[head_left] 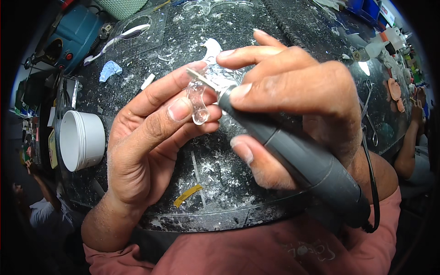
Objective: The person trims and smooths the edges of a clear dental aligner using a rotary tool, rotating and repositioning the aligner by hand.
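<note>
Between the thumb and fingers of my left hand [144, 133] is a clear plastic dental tray [197, 98] with a scalloped edge. My right hand [311, 87] grips a dark grey rotary tool [302, 158], held slantwise with its cord trailing at the lower right. The tool's slim metal bit [201, 78] lies across the upper part of the tray; whether it touches the plastic, I cannot tell. Part of the tray is hidden behind my fingers and the tool tip. Just beyond, a white curved piece [212, 48] rests on the bench.
A white tub [94, 140] stands left of my left hand. Farther back are a blue lump [110, 70], a toothbrush [117, 42] and a teal machine [77, 34]. A yellow strip [188, 195] lies near the front edge. Metal scissors [368, 114] lie at right. Other people sit at both sides.
</note>
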A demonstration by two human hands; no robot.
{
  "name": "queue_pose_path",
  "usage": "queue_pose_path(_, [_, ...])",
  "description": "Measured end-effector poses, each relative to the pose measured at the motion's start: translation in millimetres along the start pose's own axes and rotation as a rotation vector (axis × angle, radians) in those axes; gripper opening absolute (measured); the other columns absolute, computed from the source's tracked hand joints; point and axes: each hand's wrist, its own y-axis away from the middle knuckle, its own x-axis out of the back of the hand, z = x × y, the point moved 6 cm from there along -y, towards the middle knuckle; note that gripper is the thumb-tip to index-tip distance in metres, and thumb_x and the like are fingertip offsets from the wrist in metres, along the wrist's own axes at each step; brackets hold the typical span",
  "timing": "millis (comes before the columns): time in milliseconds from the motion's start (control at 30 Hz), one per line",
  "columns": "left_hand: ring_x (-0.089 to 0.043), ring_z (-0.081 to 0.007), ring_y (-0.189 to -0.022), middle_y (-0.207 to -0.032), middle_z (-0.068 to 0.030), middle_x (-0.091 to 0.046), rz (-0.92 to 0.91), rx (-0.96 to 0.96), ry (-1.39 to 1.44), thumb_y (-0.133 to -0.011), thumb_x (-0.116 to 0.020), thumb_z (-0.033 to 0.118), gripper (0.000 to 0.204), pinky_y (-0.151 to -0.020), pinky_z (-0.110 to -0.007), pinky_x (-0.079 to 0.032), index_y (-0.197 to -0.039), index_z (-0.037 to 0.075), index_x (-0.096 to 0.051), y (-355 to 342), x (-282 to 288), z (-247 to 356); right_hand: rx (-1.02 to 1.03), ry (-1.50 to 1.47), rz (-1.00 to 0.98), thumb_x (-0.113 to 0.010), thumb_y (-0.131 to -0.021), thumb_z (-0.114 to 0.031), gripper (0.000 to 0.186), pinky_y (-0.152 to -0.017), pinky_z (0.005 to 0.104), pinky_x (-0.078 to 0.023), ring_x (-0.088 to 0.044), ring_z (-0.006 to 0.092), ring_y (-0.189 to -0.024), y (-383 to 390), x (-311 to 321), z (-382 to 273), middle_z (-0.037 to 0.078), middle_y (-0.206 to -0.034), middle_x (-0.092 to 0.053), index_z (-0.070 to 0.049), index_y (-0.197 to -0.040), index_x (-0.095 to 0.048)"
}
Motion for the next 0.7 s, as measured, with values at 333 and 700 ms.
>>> queue_pose_path(333, [-0.056,-0.0126,-0.077,-0.090,-0.0102,-0.058,0.067,-0.102,-0.245,-0.083,-0.052,0.013,0.032,-0.068,-0.025,-0.047,-0.108,-0.006,-0.050,3,3,2,-0.144,-0.002,-0.001,-0.062,-0.071,0.006,0.030,-0.071,0.0245,-0.047,-0.057,0.0161,-0.079,0,-1,5,0.012,-0.091,-0.056,0.000,-0.098,-0.049])
queue_pose_path(700, [-0.053,-0.0181,-0.095,-0.118,-0.0202,-0.047,-0.137,-0.381,-0.539,-0.075,-0.063,0.032,0.066,-0.088,-0.031,-0.041,-0.118,-0.012,-0.038,14,-16,11,-0.561,-0.225,0.022,-0.066,-0.067,0.000,0.038,-0.078,0.0293,-0.045,-0.056,0.0169,-0.084,0,-1,6,0.010,-0.092,-0.055,-0.001,-0.102,-0.051])
